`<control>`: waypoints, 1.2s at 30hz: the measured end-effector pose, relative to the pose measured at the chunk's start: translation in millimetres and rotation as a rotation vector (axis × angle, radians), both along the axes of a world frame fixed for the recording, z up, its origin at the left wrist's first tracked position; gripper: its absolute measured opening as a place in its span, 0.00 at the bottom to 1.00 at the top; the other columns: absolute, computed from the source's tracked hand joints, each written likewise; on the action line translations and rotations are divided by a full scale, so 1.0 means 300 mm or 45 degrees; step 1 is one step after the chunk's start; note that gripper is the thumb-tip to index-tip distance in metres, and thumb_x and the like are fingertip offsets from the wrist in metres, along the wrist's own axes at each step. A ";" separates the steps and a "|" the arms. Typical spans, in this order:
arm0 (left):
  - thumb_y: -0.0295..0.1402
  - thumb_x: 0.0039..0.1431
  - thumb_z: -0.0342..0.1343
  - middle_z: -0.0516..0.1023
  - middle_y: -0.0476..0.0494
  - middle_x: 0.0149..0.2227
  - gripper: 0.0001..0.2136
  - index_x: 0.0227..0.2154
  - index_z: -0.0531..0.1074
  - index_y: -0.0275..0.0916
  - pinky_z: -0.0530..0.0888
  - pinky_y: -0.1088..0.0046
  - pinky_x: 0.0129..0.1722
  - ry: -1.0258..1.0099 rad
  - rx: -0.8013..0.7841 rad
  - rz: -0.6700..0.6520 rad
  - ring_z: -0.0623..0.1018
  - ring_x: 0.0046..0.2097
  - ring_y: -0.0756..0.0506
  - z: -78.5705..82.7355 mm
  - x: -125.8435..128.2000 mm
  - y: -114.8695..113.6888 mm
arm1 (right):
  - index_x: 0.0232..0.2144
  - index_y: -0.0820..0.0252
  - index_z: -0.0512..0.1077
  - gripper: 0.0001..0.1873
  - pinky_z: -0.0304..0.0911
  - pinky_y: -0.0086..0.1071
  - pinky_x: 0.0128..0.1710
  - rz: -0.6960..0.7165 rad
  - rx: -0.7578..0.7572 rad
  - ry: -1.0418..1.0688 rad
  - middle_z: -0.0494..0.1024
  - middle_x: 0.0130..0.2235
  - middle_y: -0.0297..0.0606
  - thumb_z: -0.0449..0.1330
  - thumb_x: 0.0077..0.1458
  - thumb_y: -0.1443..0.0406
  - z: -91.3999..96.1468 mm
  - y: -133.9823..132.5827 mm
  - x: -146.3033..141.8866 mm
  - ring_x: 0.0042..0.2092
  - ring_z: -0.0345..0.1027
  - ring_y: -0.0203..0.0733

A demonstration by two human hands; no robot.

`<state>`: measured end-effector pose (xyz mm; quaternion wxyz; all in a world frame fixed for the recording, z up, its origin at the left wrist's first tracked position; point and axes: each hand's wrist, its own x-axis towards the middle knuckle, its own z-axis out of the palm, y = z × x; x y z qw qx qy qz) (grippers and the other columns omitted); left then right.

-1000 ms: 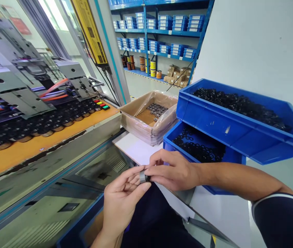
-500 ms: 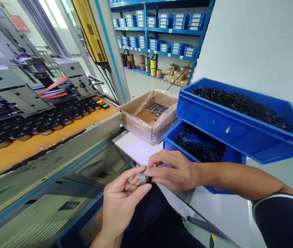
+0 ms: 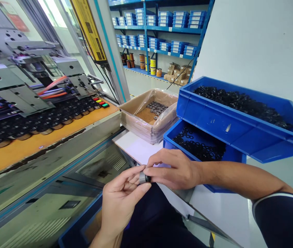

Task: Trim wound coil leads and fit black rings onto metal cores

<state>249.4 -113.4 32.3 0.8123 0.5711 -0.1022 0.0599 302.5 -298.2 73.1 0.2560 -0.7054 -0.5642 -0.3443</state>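
Both hands meet over my lap around one small part. My left hand (image 3: 124, 193) pinches a short grey metal ring (image 3: 142, 178) between thumb and fingers. Against the ring's right end sits a black piece (image 3: 148, 179), mostly covered by fingertips. My right hand (image 3: 172, 169) closes its fingertips on that black piece from the right. Whether the black piece is fully seated on the ring cannot be made out. Nearest to my right hand is the lower blue bin (image 3: 170, 143), which holds loose black ring-shaped pieces (image 3: 200, 146).
An upper blue bin (image 3: 221, 120) full of black parts overhangs the lower one. Behind my hands a plastic-lined carton (image 3: 136, 120) holds metal rings (image 3: 157, 107). At left stands a machine (image 3: 30, 100) with a row of parts along its orange bench edge (image 3: 66, 129).
My hands keep nearly the same pose on the ring and black piece. At the left, a machine carriage has come further into view above the row of parts.
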 end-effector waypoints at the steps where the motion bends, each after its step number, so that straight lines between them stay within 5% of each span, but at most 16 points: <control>1: 0.22 0.47 0.69 0.86 0.48 0.33 0.17 0.40 0.83 0.46 0.78 0.85 0.37 0.003 -0.005 0.008 0.84 0.32 0.51 0.000 -0.001 -0.001 | 0.42 0.68 0.70 0.07 0.71 0.28 0.42 0.004 0.001 -0.008 0.77 0.38 0.44 0.58 0.64 0.68 0.000 0.000 0.000 0.40 0.71 0.35; 13: 0.21 0.42 0.71 0.86 0.46 0.31 0.18 0.38 0.83 0.45 0.80 0.82 0.35 0.017 0.072 0.002 0.85 0.32 0.47 -0.002 0.010 0.020 | 0.43 0.71 0.71 0.10 0.71 0.31 0.37 -0.043 -0.079 -0.266 0.75 0.35 0.42 0.57 0.65 0.66 -0.006 -0.012 0.004 0.36 0.70 0.37; 17: 0.22 0.42 0.71 0.86 0.45 0.32 0.17 0.37 0.83 0.43 0.81 0.80 0.36 0.056 -0.048 0.043 0.85 0.32 0.47 -0.020 -0.003 -0.004 | 0.44 0.74 0.71 0.13 0.70 0.31 0.34 -0.046 -0.107 -0.309 0.73 0.34 0.41 0.60 0.63 0.65 -0.011 -0.008 0.004 0.35 0.70 0.38; 21: 0.24 0.45 0.71 0.86 0.48 0.35 0.13 0.35 0.82 0.45 0.81 0.79 0.39 0.032 -0.195 0.139 0.85 0.36 0.47 -0.043 -0.020 -0.054 | 0.44 0.76 0.71 0.12 0.74 0.35 0.37 -0.031 -0.071 -0.277 0.75 0.36 0.46 0.54 0.66 0.68 -0.018 0.004 -0.001 0.37 0.71 0.41; 24: 0.22 0.46 0.70 0.86 0.51 0.39 0.18 0.39 0.81 0.48 0.80 0.81 0.41 -0.077 -0.045 0.289 0.85 0.40 0.50 -0.040 -0.023 -0.052 | 0.42 0.75 0.71 0.09 0.75 0.36 0.43 -0.004 0.029 -0.174 0.77 0.37 0.48 0.52 0.64 0.73 -0.022 0.011 -0.010 0.42 0.72 0.41; 30: 0.19 0.46 0.68 0.82 0.52 0.35 0.20 0.40 0.81 0.48 0.78 0.79 0.36 -0.672 0.608 0.374 0.81 0.36 0.51 -0.007 -0.003 0.032 | 0.39 0.72 0.70 0.05 0.76 0.34 0.41 0.146 0.151 0.149 0.78 0.35 0.48 0.55 0.62 0.73 -0.031 0.021 -0.034 0.40 0.73 0.40; 36: 0.19 0.49 0.66 0.80 0.51 0.33 0.15 0.37 0.79 0.44 0.76 0.76 0.34 -0.714 0.661 0.463 0.80 0.34 0.50 -0.017 0.000 0.036 | 0.43 0.73 0.69 0.08 0.74 0.34 0.44 0.092 -0.026 0.135 0.78 0.38 0.49 0.57 0.64 0.69 -0.020 0.019 -0.012 0.42 0.72 0.40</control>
